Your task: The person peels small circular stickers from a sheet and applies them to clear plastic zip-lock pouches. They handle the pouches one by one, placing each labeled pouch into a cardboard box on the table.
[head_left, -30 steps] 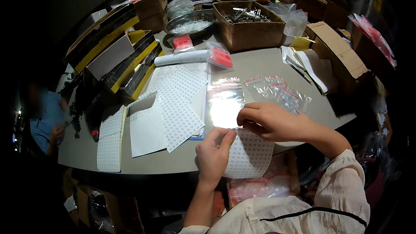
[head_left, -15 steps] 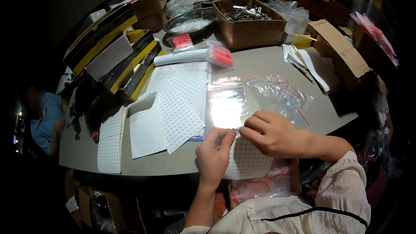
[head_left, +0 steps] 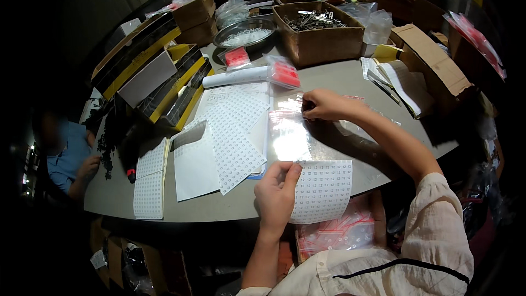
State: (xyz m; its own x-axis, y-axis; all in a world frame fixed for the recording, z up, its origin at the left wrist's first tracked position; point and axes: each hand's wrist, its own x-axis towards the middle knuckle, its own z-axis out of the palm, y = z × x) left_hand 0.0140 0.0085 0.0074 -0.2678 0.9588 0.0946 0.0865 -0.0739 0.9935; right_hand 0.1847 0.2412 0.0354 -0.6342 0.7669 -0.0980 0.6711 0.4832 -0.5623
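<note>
My left hand pinches the left edge of a white label sheet printed with rows of small marks, held at the table's near edge. Farther out, my right hand is over the top right of a stack of clear zip bags with red seal lines. Its fingertips are pressed together; whatever they hold is too small or hidden. Below my right forearm, loose zip bags are partly covered. In a box below the table edge lie more zip bags with red lines.
Label sheets and a booklet lie left. Black-and-yellow boxes stand behind them. Farther back are a metal bowl of clear pieces and a carton of metal parts. Notebooks lie right. Another person sits far left.
My right hand has left the label sheet and reached forward to the zip bag stack. My left hand still grips the sheet, which now shows more fully.
</note>
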